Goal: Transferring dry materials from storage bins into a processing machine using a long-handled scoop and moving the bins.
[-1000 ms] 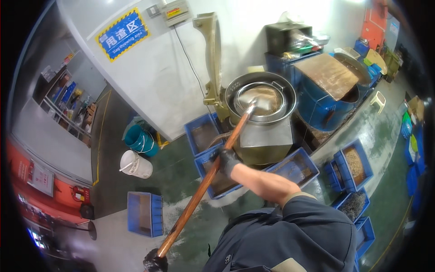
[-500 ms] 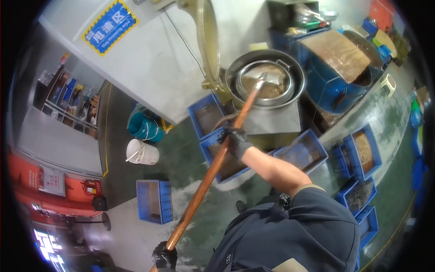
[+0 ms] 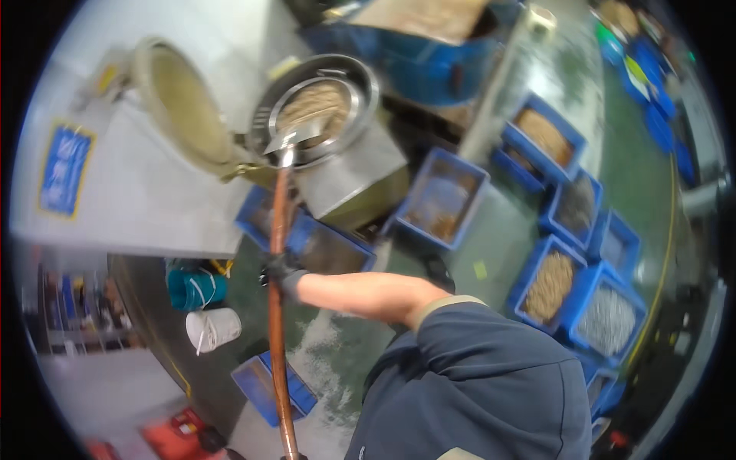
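My right hand, in a dark glove, is closed round the middle of a shovel's long wooden handle. Of my left hand, only a dark sliver shows at the lower edge, on the handle's near end. The metal blade lies over the near rim of a round metal basket. Brown granular material fills the basket, which sits in a round steel machine. The machine's yellowish lid stands raised on the left.
Blue crates stand below the machine, another to its right. More crates on the right hold brown material and grey pieces. A teal bucket and white bucket stand left. A blue drum is behind.
My view has swung right, so the machine appears further left. The shovel blade has moved back from inside the basket to its near rim. Both hands keep to the handle.
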Demonstrator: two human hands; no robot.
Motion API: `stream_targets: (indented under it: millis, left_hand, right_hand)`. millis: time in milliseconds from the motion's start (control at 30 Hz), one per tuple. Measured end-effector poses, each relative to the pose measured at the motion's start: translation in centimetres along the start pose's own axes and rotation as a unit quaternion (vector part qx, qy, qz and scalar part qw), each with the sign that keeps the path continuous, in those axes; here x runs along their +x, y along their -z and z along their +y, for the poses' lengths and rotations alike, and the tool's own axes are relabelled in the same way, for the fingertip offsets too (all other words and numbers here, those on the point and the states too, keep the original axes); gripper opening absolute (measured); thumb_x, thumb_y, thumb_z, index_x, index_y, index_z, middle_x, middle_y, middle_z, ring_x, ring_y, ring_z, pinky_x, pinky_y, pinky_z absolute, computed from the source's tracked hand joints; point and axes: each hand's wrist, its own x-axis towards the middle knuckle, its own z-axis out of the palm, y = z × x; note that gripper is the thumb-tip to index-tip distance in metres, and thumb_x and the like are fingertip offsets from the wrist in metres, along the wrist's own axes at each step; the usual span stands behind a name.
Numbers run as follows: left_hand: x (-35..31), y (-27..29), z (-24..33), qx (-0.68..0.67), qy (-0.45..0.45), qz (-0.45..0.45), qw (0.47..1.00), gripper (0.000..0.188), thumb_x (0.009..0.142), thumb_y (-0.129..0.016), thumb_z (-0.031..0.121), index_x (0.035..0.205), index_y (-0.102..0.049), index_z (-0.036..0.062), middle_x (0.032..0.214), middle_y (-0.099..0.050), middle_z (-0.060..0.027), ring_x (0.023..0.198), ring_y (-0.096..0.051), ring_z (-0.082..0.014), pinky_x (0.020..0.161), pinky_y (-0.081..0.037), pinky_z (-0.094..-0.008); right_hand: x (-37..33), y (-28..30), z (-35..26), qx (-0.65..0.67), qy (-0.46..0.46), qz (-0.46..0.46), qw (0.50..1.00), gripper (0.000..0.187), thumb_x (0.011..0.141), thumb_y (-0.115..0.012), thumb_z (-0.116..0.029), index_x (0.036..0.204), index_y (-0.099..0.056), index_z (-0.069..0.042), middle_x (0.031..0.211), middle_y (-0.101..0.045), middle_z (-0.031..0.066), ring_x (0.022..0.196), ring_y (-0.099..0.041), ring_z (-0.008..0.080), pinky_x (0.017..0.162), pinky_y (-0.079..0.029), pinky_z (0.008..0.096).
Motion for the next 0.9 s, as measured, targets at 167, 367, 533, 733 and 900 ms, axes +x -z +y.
stream_targets:
  millis: [167, 367, 533, 733, 900]
  left_hand:
    - [8.2, -4.3, 6.2, 0.093, 0.029, 0.315, 0.944, 0.041, 0.092, -0.046, 0.038, 0.070, -0.057, 0.0062, 0.058, -0.060, -0.0037, 0.046, -0.050, -0.0275, 0.045, -0.043, -0.0407]
    - [5.1, -14.3, 6.7, 0.462, -0.127, 0.606, 0.635, 0.040, 0.086, -0.052, 0.041, 0.080, -0.060, 0.0023, 0.064, -0.061, -0.0097, 0.055, -0.056, -0.0288, 0.052, -0.047, -0.0415]
    - [2.2, -17.5, 6.9, 0.692, -0.206, 0.648, 0.242, 0.046, 0.082, -0.058, 0.044, 0.089, -0.062, -0.0010, 0.068, -0.061, -0.0147, 0.062, -0.061, -0.0300, 0.058, -0.051, -0.0422]
    - [6.2, -3.3, 3.5, 0.665, -0.007, 0.449, -0.596, 0.028, 0.079, -0.064, 0.040, 0.084, -0.068, 0.0133, 0.077, -0.068, -0.0134, 0.070, -0.066, -0.0329, 0.063, -0.053, -0.0422]
    - [5.7, 0.6, 1.3, 0.650, -0.097, 0.512, -0.553, 0.023, 0.081, -0.060, 0.031, 0.098, -0.066, 0.0159, 0.091, -0.069, -0.0147, 0.085, -0.065, -0.0340, 0.077, -0.052, -0.0452]
  right_hand:
    - [6.6, 5.1, -1.4, 0.010, 0.023, 0.029, 0.999, 0.026, 0.093, -0.054, -0.028, 0.075, -0.052, -0.008, 0.057, -0.050, 0.0073, 0.048, -0.053, 0.0233, 0.048, -0.047, 0.0403]
    - [2.0, 1.9, -1.6, -0.369, 0.119, 0.105, 0.916, 0.044, 0.087, -0.059, -0.038, 0.112, -0.053, -0.004, 0.111, -0.060, 0.0184, 0.104, -0.058, 0.0328, 0.090, -0.048, 0.0367]
    - [1.6, 2.7, -3.9, -0.212, 0.104, 0.139, 0.962, 0.054, 0.083, -0.063, -0.041, 0.122, -0.054, -0.005, 0.110, -0.061, 0.0220, 0.100, -0.060, 0.0344, 0.091, -0.047, 0.0442]
    - [-8.1, 2.8, -8.7, 0.016, -0.076, 0.058, 0.995, 0.026, 0.089, -0.066, -0.039, 0.096, -0.054, -0.017, 0.079, -0.049, -0.0005, 0.073, -0.049, 0.0174, 0.062, -0.045, 0.0346]
    - [1.5, 10.6, -6.2, -0.195, -0.025, -0.080, 0.977, 0.049, 0.084, -0.072, -0.042, 0.120, -0.057, -0.012, 0.104, -0.058, 0.0038, 0.093, -0.055, 0.0214, 0.086, -0.047, 0.0356]
